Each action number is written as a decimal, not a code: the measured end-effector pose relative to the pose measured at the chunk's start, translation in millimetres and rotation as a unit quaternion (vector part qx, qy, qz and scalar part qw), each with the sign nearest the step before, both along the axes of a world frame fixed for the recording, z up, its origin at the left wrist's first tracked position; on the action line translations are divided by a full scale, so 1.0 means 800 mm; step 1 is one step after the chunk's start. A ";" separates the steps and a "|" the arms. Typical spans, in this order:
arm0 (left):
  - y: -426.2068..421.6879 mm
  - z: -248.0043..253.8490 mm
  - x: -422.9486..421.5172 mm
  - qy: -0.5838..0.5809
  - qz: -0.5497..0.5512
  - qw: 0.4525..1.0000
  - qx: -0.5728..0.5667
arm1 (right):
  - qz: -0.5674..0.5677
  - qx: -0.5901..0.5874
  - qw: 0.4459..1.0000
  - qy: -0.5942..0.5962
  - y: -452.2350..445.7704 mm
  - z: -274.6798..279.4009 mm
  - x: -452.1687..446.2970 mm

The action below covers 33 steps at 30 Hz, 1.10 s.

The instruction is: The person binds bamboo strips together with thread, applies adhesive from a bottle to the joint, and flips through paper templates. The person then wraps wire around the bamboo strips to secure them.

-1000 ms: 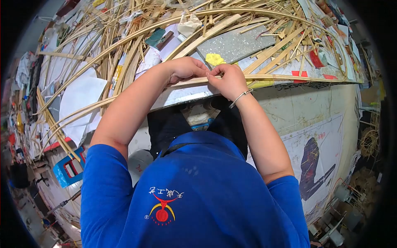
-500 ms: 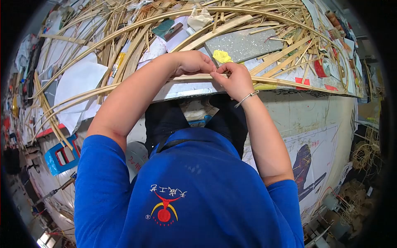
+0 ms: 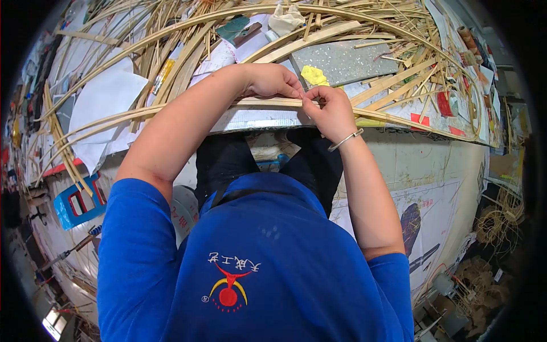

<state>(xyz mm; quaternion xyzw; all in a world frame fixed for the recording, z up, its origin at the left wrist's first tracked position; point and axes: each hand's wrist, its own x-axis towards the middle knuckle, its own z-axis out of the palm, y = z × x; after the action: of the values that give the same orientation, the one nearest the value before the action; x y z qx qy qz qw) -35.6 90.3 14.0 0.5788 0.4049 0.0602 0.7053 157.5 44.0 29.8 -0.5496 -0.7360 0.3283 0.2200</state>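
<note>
A bundle of long, pale bamboo strips (image 3: 268, 102) runs along the front edge of the worktable, bent into a large curved frame. My left hand (image 3: 276, 81) reaches over the strips from the left, thumb and fingertips pinched together just above them. Facing it, my right hand (image 3: 330, 111) has a bracelet at the wrist; its thumb and forefinger are closed against the strips, covering part of them. The fingertips of both hands almost meet. Whatever they pinch is too small to make out.
Behind my hands lie a grey speckled slab (image 3: 347, 61) and a crumpled yellow piece (image 3: 314, 75). Many loose bamboo strips (image 3: 399, 85) cover the table. White paper (image 3: 108, 108) lies at left, a red tape roll (image 3: 443, 104) at right. A blue frame-shaped object (image 3: 78, 208) is lower left.
The view has shifted slightly. Both hands stay at the same spot on the bamboo strips, fingertips still close together; my left fingers have moved a little against the right ones.
</note>
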 end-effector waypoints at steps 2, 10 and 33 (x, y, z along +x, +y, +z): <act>0.000 0.000 0.000 0.006 -0.007 1.000 0.019 | 0.009 0.014 1.000 0.017 -0.003 0.001 0.000; -0.003 0.005 -0.002 0.009 -0.009 0.999 0.051 | -0.015 0.000 0.998 0.064 -0.003 -0.001 -0.008; -0.013 -0.007 -0.002 -0.028 0.035 0.998 0.053 | -0.020 0.026 0.997 0.064 -0.009 0.003 -0.007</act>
<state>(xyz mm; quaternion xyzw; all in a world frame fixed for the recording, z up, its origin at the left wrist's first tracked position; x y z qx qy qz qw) -37.0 79.7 8.3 0.5990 0.4013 0.1231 0.6819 152.1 36.6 32.1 -0.5359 -0.7175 0.3397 0.2874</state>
